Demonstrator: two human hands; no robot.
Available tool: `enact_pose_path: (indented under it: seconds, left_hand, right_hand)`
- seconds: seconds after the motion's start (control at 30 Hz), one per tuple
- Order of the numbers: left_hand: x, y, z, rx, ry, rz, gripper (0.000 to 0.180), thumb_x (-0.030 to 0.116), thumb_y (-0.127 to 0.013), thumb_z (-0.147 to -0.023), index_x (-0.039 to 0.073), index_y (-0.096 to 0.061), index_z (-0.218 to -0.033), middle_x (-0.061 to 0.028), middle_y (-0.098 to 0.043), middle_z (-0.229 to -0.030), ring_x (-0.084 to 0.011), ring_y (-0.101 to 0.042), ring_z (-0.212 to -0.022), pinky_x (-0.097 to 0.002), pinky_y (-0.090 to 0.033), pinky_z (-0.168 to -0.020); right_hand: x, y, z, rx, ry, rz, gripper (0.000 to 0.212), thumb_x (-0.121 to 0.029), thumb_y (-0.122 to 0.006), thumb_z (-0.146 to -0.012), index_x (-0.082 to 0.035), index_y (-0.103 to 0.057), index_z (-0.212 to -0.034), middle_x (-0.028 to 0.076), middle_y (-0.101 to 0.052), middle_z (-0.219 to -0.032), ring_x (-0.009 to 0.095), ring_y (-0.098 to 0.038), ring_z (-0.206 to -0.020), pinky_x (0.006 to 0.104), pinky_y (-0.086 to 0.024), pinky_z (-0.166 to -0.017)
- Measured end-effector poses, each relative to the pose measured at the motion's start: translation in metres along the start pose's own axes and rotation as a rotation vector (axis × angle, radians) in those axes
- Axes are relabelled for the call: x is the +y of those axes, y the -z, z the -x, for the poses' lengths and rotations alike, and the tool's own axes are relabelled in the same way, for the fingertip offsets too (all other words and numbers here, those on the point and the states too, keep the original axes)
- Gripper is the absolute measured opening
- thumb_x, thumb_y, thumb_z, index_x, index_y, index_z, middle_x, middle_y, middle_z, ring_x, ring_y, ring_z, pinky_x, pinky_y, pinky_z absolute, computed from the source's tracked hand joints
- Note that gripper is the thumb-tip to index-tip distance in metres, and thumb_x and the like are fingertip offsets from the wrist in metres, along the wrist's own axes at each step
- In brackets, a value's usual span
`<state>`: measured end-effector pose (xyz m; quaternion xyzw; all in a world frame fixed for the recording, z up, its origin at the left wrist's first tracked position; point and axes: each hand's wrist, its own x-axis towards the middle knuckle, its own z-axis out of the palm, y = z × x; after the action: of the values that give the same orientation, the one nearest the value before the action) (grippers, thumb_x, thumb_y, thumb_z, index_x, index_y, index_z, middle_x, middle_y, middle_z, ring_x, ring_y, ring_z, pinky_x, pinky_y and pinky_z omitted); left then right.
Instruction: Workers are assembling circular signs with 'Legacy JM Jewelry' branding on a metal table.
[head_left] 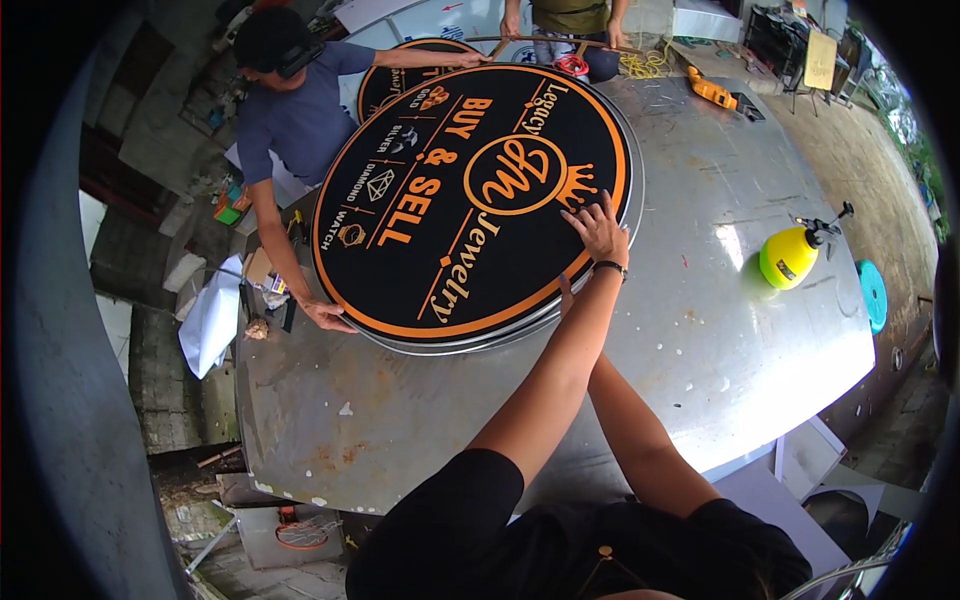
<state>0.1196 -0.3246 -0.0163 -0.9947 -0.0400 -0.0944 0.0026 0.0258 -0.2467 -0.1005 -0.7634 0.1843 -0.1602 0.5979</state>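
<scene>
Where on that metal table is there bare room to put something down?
The widest bare patch of the metal table lies between the round black sign and the yellow spray bottle. The near-left corner, below the sign, is bare too. The far edge is crowded: an orange drill, yellow cord, and a co-worker's hand grips the sign's left rim.

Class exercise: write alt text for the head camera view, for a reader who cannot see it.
The wearer's hand presses on a round black-and-orange sign lying on a metal table; a co-worker's hand holds its far edge. A yellow spray bottle stands nearby.
</scene>
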Motion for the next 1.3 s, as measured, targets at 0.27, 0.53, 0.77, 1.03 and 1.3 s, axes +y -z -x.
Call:
enact_pose_path:
  seconds: [0.27, 0.53, 0.77, 1.03, 1.3]
  left_hand:
    - [-0.061, 0.037, 0.035, 0.141, -0.098, 0.671, 0.074, 0.038, -0.058, -0.078, 0.007, -0.022, -0.135, -0.0197, -0.041, -0.124, -0.0328, -0.037, -0.117, -0.0586, -0.025, -0.095]
    - [-0.33, 0.02, 0.166, 0.953, 0.526, 0.724, 0.016, 0.01, -0.045, -0.087, -0.001, -0.049, -0.098, -0.0068, -0.047, -0.088, -0.0166, -0.048, -0.078, -0.0293, -0.04, -0.071]
    - [-0.527, -0.057, 0.207, 0.839, 1.115, 1.072, 0.031, 0.025, -0.041, -0.09, -0.003, -0.051, -0.1, -0.0111, -0.053, -0.081, -0.022, -0.05, -0.078, -0.0331, -0.04, -0.075]
    - [-0.563, -0.07, 0.156, 0.589, 1.052, 1.5, 0.052, 0.034, -0.04, -0.091, 0.001, -0.035, -0.13, -0.0135, -0.042, -0.131, -0.0245, -0.041, -0.119, -0.0316, -0.031, -0.097]
    - [-0.516, -0.075, 0.168, 0.676, 0.946, 1.023, 0.049, 0.033, -0.033, -0.093, -0.003, -0.04, -0.125, -0.0247, -0.049, -0.116, -0.038, -0.047, -0.108, -0.0393, -0.038, -0.09]
  right_hand:
    - [0.054, 0.021, -0.057, -0.154, 0.237, -0.083, 0.07, -0.024, -0.061, -0.081, 0.001, -0.023, -0.135, 0.02, -0.029, -0.136, 0.03, -0.03, -0.126, 0.0352, -0.024, -0.104]
    - [-0.008, 0.03, -0.057, -0.262, 0.147, 0.006, 0.076, -0.017, -0.063, -0.08, 0.003, -0.015, -0.136, 0.02, -0.019, -0.14, 0.031, -0.019, -0.131, 0.035, -0.018, -0.107]
    - [0.008, 0.025, -0.075, -0.374, 0.135, -0.062, 0.074, -0.022, -0.061, -0.082, 0.001, -0.016, -0.136, 0.019, -0.019, -0.14, 0.03, -0.018, -0.131, 0.0339, -0.019, -0.106]
    - [-0.014, 0.031, -0.071, -0.432, 0.109, -0.083, 0.063, -0.013, -0.059, -0.083, 0.002, -0.025, -0.133, 0.018, -0.033, -0.135, 0.025, -0.029, -0.126, 0.0327, -0.022, -0.104]
    - [0.017, 0.053, -0.131, -0.534, 0.127, -0.171, 0.058, -0.011, -0.056, -0.085, -0.001, -0.026, -0.134, 0.011, -0.033, -0.136, 0.02, -0.032, -0.124, 0.029, -0.023, -0.102]
